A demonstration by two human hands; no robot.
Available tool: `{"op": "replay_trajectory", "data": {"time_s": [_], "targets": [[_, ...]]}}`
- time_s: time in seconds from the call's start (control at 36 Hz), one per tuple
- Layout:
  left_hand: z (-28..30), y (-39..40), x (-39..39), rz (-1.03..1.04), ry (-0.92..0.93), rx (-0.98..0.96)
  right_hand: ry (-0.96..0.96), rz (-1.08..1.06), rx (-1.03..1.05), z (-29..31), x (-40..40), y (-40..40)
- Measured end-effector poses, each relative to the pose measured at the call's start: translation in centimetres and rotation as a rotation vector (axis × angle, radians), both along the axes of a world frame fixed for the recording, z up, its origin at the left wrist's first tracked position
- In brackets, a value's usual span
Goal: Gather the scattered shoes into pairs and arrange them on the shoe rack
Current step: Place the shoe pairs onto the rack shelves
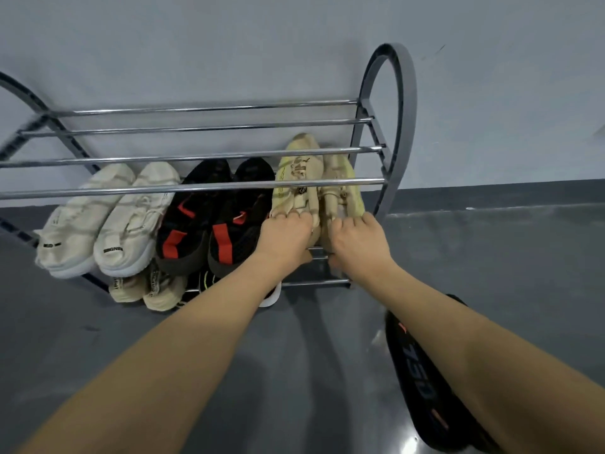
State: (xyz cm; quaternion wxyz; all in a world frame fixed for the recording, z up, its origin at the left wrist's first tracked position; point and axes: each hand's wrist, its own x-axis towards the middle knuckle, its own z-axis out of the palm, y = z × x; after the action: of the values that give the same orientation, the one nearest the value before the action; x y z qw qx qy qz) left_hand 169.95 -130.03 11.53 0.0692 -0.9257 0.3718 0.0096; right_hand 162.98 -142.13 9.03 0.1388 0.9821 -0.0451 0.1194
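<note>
A chrome-and-grey shoe rack (203, 184) stands against the wall. On its middle shelf sit a white pair (98, 221), a black pair with red straps (212, 217) and a yellow-beige pair (314, 181) at the right end. My left hand (286, 237) grips the heel of the left yellow-beige shoe. My right hand (355, 240) grips the heel of the right one. Both shoes point toes toward the wall. On the lower shelf a beige pair (147, 288) and a dark shoe (204, 280) show partly.
A black shoe with grey lettering (422, 381) lies on the grey floor at the lower right, partly behind my right forearm. The rack's curved side frame (404, 126) rises at the right. The top shelf bars hold nothing.
</note>
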Motion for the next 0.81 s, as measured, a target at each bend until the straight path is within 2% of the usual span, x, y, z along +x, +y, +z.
{"op": "replay_trajectory", "data": {"time_s": [0.14, 0.28, 0.39, 0.47, 0.56, 0.64, 0.81], "targets": [[0.4, -0.9, -0.7, 0.013, -0.05, 0.043, 0.103, -0.012, 0.0, 0.8, -0.5, 0.1], [1.2, -1.7, -0.3, -0.043, -0.071, 0.131, 0.118, -0.069, -0.033, 0.8, -0.2, 0.4], [0.8, -1.5, -0.2, -0.071, -0.095, 0.182, 0.092, -0.08, -0.078, 0.4, 0.2, 0.3], [0.1, -1.1, -0.2, -0.076, -0.105, 0.192, 0.049, -0.063, -0.021, 0.6, 0.1, 0.1], [0.3, -1.1, 0.0, -0.084, -0.108, 0.183, 0.089, -0.014, -0.013, 0.2, 0.1, 0.0], [0.9, -1.3, 0.1, -0.095, -0.117, 0.2, 0.1, -0.053, -0.008, 0.4, -0.1, 0.0], [0.3, -2.4, -0.6, -0.129, -0.146, 0.265, 0.015, -0.042, 0.04, -0.1, 0.2, 0.0]]}}
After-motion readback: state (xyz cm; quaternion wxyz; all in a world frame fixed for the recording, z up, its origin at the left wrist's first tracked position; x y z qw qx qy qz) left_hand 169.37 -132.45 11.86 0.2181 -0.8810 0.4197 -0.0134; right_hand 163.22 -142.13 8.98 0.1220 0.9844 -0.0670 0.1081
